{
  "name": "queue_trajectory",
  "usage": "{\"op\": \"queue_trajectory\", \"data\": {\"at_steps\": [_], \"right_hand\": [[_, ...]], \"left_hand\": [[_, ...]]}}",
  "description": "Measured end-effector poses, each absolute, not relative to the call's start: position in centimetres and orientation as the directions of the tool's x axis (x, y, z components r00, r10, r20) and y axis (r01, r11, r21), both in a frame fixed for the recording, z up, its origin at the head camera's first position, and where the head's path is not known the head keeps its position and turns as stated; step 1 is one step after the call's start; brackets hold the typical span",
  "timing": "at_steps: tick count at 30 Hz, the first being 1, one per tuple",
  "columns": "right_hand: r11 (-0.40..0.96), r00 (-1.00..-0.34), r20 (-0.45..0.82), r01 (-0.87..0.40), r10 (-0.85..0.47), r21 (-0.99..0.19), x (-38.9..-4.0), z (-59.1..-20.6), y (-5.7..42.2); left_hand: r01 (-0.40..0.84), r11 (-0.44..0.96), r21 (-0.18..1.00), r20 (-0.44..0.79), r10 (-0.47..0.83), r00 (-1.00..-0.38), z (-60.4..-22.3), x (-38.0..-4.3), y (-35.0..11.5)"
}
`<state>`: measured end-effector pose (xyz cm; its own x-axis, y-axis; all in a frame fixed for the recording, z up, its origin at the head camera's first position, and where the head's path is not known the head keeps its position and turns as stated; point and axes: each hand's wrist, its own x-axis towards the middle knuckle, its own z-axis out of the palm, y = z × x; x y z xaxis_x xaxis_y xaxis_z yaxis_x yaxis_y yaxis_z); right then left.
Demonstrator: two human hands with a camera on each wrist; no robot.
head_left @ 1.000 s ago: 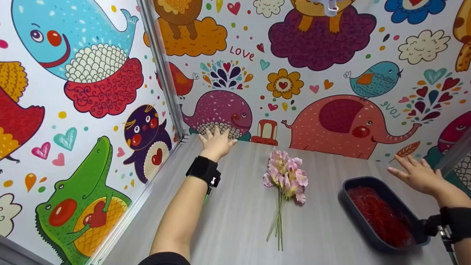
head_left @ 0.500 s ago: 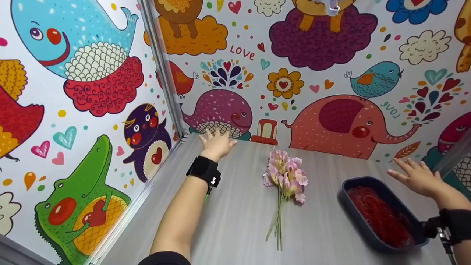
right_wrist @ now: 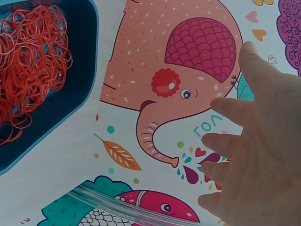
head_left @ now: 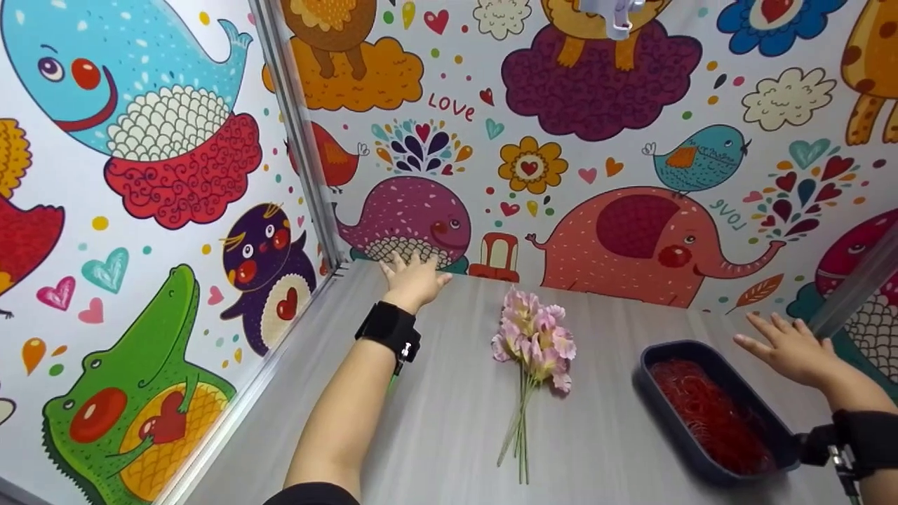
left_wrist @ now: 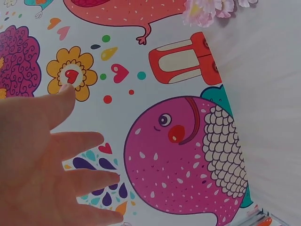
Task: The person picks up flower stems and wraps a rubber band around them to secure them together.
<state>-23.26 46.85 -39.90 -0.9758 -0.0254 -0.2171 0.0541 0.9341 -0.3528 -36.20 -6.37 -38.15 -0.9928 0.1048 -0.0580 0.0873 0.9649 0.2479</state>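
A bunch of pink artificial flowers [head_left: 537, 340] with thin green stems lies on the table between the hands; some petals [left_wrist: 207, 12] show at the top of the left wrist view. My left hand [head_left: 414, 280], fingers spread and straight, is left of the flowers near the back wall and holds nothing. On the right, a dark blue tray [head_left: 684, 438] contains a tangled heap of red rubber bands [right_wrist: 37, 61]. Beyond the tray's right side is my right hand [head_left: 793, 351], its fingers also spread, with nothing in it.
The grey wood-grain table [head_left: 435, 421] meets a back wall [head_left: 484, 161] printed with cartoon animals. A second printed wall panel [head_left: 161, 245] stands along the left, with a metal frame post [head_left: 295, 119] at the corner. A white fitting [head_left: 617, 17] sits high on the back wall.
The head view has shifted slightly, so the table, flowers and tray appear a little further left. Both hands keep the same spread pose; the flowers and tray have not been handled.
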Motion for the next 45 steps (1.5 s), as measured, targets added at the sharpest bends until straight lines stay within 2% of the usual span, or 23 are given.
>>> {"op": "queue_trajectory", "data": {"at_steps": [6,14,21,28,32,40,45], "right_hand": [[0.932,-0.975,-0.221,0.058,-0.024,-0.358,-23.4,-40.2,46.5],[0.929,-0.973,-0.228,0.062,-0.024,-0.364,-23.6,-40.2,46.5],[0.925,-0.972,-0.236,0.075,-0.016,-0.372,-23.5,-41.3,46.1],[0.934,-0.974,-0.223,0.053,-0.029,-0.353,-22.9,-42.6,45.8],[0.933,-0.974,-0.225,0.051,-0.033,-0.357,-22.8,-42.4,45.6],[0.930,-0.971,-0.236,0.056,-0.034,-0.363,-23.0,-42.2,45.6],[0.929,-0.972,-0.233,0.060,-0.029,-0.365,-23.1,-42.3,45.6]], "left_hand": [[0.078,0.956,0.283,-0.059,0.099,-0.993,-39.3,-36.5,-5.3],[0.070,0.926,0.371,0.009,0.072,-0.997,-42.3,-37.6,-2.4],[0.138,0.897,0.420,0.130,0.092,-0.987,-48.6,-36.5,1.1],[0.175,0.832,0.526,0.087,0.153,-0.984,-55.5,-34.0,4.0],[0.174,0.834,0.524,0.064,0.165,-0.984,-57.9,-32.9,5.5],[0.152,0.831,0.535,0.027,0.163,-0.986,-59.9,-32.2,8.2],[0.118,0.871,0.476,0.057,0.104,-0.993,-61.0,-32.2,9.6]]}}
